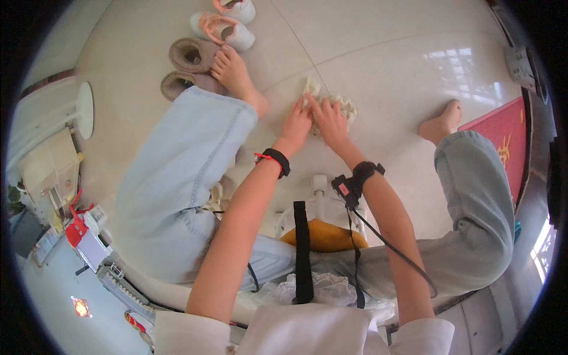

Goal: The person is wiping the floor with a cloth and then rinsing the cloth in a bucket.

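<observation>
A crumpled, ruffled cream cloth item (345,106) lies on the tiled floor in front of me, between my bare feet. My left hand (298,122) rests at its left side, fingers on the fabric and partly over it. From the right, my right hand (330,120) lies on top of the cloth, its fingers spread and its index finger touching near the left hand's fingertips. Both hands hide much of the cloth, and whether the left fingers pinch it is unclear. I wear a black band on each wrist, and the right one carries a small black device with a cable.
Brown boots (194,55) stand beside my left foot, with white and pink shoes (226,31) beyond them. A red mat (499,142) lies near my right foot. Below my hands are a white stool base (318,184) and a mustard-coloured cushion (333,235).
</observation>
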A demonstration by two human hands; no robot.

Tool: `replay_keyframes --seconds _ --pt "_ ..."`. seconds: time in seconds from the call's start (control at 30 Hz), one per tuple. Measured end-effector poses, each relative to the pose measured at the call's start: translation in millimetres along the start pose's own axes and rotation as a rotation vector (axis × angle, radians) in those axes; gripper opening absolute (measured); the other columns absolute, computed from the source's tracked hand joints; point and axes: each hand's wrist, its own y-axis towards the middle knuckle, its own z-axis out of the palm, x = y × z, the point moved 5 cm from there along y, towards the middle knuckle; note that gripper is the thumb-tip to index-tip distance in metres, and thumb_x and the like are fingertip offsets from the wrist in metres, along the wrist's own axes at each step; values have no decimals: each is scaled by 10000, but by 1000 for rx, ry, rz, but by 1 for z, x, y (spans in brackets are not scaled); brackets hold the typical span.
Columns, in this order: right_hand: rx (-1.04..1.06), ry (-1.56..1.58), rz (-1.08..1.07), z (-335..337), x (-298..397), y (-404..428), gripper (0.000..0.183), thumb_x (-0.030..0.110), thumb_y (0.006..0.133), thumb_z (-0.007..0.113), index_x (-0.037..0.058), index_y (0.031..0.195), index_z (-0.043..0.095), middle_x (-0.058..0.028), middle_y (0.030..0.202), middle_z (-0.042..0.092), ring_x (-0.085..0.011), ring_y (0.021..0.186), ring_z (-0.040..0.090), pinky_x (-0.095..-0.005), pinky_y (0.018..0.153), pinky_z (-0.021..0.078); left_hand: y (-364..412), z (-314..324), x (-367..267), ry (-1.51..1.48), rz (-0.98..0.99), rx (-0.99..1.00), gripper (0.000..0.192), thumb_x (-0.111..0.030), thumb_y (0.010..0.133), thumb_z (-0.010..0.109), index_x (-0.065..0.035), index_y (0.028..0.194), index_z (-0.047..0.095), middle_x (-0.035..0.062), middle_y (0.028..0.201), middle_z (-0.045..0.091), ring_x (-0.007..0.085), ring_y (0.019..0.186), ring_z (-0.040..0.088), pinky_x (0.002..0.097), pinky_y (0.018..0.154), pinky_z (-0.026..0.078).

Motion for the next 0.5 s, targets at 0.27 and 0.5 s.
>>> replay_keyframes --seconds 0.27,0.5 --pt "332 71 52 3 -10 48 713 112 683 615 278 1302 304 -103 991 456 -316 851 483 -410 682 456 17 5 6 -53 -72 -43 352 -86 733 509 -10 1075 544 77 1235 415 358 1181 309 374 980 309" --pt "328 -143 26 3 -21 68 536 162 756 547 270 1254 382 -79 978 493 -256 819 505 -298 613 471 37 -9 2 -174 -165 9 443 -111 756 501 -19 1185 444 103 1258 383 383 1196 275 401 985 296"
